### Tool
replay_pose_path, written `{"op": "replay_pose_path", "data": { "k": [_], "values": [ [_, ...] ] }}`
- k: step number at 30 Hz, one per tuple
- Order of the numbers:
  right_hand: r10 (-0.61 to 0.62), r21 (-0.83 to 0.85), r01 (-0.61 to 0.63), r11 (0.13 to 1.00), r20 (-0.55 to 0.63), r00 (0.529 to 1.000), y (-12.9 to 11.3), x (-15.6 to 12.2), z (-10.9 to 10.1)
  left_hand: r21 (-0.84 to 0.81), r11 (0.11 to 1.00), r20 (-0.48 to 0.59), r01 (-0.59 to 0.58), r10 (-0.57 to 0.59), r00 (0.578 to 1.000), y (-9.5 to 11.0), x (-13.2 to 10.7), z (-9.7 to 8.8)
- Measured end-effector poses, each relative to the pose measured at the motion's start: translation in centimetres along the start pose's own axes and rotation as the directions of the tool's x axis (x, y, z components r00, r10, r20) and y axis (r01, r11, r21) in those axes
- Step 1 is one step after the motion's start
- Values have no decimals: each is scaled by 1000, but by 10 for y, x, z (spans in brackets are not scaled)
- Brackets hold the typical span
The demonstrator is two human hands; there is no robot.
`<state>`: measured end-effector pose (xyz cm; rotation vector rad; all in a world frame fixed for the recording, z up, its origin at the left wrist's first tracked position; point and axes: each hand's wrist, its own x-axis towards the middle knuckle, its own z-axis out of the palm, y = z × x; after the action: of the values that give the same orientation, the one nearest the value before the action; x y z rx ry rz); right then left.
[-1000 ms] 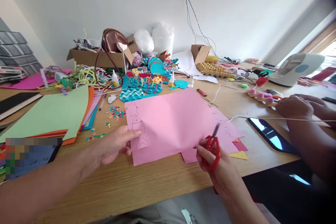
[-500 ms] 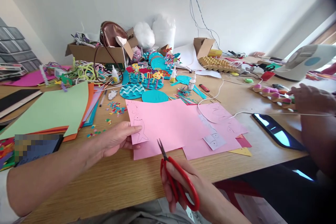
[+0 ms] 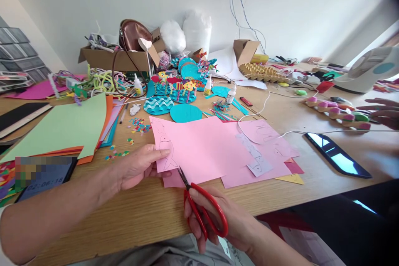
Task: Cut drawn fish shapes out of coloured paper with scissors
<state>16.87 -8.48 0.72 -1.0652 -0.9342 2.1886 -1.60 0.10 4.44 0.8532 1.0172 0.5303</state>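
Observation:
My left hand (image 3: 141, 164) pinches the left edge of a pink paper sheet (image 3: 199, 145), thumb on top, fingers beneath. A fish outline (image 3: 167, 153) is drawn in dark line beside my thumb, with fainter drawing above it. In my right hand (image 3: 215, 212) are red-handled scissors (image 3: 204, 205), my fingers round the handles. The blade tips meet the sheet's lower edge near the fish's tail; whether they cut into it I cannot tell. More pink paper (image 3: 264, 133) with pencilled shapes lies to the right, with a pale lilac piece (image 3: 258, 165) on it.
Green card (image 3: 59, 126) and a tablet (image 3: 50, 176) lie left. Behind are teal paper decorations (image 3: 186, 113), glue bottles (image 3: 230, 94) and a cardboard box (image 3: 109, 58). A white cable (image 3: 249, 114) crosses the pink paper. At right are a phone (image 3: 338, 153) and another person's hand (image 3: 385, 112).
The scissors have moved up and left, from below the sheet to its lower edge near the fish's tail. The other person's hand has drawn away right from the painted carton strip.

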Motion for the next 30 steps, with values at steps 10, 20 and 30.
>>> {"op": "replay_pose_path", "data": {
  "k": [10,20,30],
  "values": [
    [-34,58,33,998,11,999,1,2,-3,-12,1000,-16,10,-10,1000,-2,-1,1],
    [-109,50,111,993,-50,993,1,3,0,-34,999,-42,16,-17,999,-1,2,4],
    [-140,10,142,990,-106,984,5,4,4,-24,1000,-56,17,-18,998,0,7,3]
  ]
}}
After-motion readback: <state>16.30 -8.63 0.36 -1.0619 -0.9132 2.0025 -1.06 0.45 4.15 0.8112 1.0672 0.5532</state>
